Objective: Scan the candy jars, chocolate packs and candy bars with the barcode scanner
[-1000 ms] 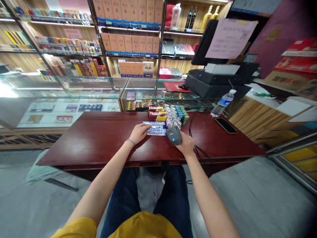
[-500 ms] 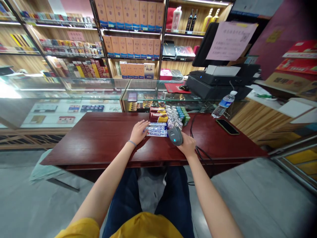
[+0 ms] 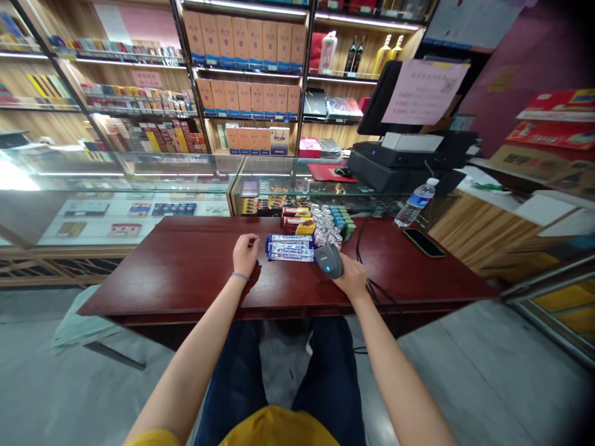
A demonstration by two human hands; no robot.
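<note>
My right hand (image 3: 352,277) grips a grey barcode scanner (image 3: 328,260) with a blue light, held just above the dark red table (image 3: 186,266) and aimed at the blue-and-white packs (image 3: 290,248). My left hand (image 3: 245,252) rests on the table a little left of those packs, fingers loosely curled, holding nothing. Behind the packs lie red and yellow packs (image 3: 297,221) and a cluster of small bottles (image 3: 328,226) with silver and green caps.
A black phone (image 3: 424,242) lies on the table's right side, and the scanner's black cable (image 3: 367,272) runs across it. A water bottle (image 3: 415,204), a till machine (image 3: 400,164) and a glass counter (image 3: 139,186) stand behind. Shelves of boxed goods line the back wall.
My left hand has let go of the blue-and-white packs and drawn back to the left. The scanner has stayed nearly where it was.
</note>
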